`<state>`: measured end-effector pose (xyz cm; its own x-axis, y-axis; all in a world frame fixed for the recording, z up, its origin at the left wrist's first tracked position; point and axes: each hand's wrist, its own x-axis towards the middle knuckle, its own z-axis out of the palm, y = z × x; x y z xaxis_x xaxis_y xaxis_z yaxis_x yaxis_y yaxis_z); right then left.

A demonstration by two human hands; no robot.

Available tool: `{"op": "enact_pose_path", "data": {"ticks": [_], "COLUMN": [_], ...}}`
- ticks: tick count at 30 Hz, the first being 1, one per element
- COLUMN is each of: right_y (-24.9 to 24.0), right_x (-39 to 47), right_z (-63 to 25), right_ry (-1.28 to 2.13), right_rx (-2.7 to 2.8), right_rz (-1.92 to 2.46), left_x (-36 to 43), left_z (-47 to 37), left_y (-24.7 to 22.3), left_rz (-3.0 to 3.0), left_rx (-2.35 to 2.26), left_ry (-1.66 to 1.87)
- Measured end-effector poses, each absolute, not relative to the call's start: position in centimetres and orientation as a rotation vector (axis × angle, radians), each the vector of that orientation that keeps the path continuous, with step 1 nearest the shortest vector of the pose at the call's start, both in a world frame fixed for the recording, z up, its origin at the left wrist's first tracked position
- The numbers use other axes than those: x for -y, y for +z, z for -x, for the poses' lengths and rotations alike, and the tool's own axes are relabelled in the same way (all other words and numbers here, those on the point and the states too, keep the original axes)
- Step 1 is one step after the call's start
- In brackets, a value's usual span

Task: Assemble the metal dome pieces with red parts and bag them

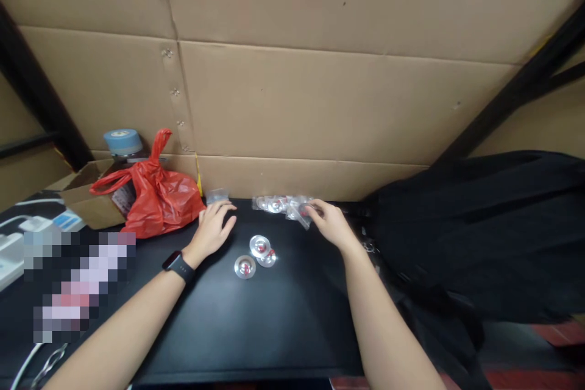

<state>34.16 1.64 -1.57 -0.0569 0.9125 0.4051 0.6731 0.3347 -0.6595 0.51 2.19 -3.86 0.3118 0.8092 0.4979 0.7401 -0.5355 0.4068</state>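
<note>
I see the left hand point(214, 228) loosely spread on the desk point(237, 329). Apart from it, the right hand point(323, 219) touches clear packets point(275, 205) at frame centre; whether it pinches one, I cannot tell. Three metal discs point(245, 267) lie lower, probably for easy reach. Blur and glare hide the packets' contents.

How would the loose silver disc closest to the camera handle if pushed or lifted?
The silver disc looks thin at the rim, so probably light. Lying flat on the black surface, it would likely slide rather than roll when pushed. Its glossy face suggests it may be slippery to pinch.
</note>
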Motion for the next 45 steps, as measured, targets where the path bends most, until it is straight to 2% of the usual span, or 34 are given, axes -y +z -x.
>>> {"op": "enact_pose_path", "data": {"ticks": [7, 15, 26, 33, 39, 45], "right_y": [-0.8, -1.1, -1.4, -1.5, -1.4, -2.0], "right_x": [1.2, 1.8, 2.3, 2.1, 1.8, 1.5], "right_z": [-26.0, -24.4, -23.2, -23.4, -24.2, -24.2], "right_ry": [0.732, 0.884, 0.922, 0.810, 0.976, 1.076], "right_rx": [1.714, 1.551, 1.423, 1.390, 1.545, 1.547], "right_rz": [1.060, 1.087, 1.055, 1.055, 0.972, 0.935], "left_x": [0.2, 1.5, 2.8, 1.9, 1.4, 1.5], "left_z": [-3.6, -3.8, -4.6, -4.4, -4.3, -4.2], "left_y": [-2.6, -2.0, -2.1, -2.4, -2.4, -2.1], "left_rz": [-1.882, -2.155, -2.186, -2.105, -2.006, -2.008], "left_rx": [-0.980, -0.836, -0.868, -0.831, -1.009, -0.980], "left_ry": [1.215, 0.911, 0.891, 1.042, 1.233, 1.217]}}
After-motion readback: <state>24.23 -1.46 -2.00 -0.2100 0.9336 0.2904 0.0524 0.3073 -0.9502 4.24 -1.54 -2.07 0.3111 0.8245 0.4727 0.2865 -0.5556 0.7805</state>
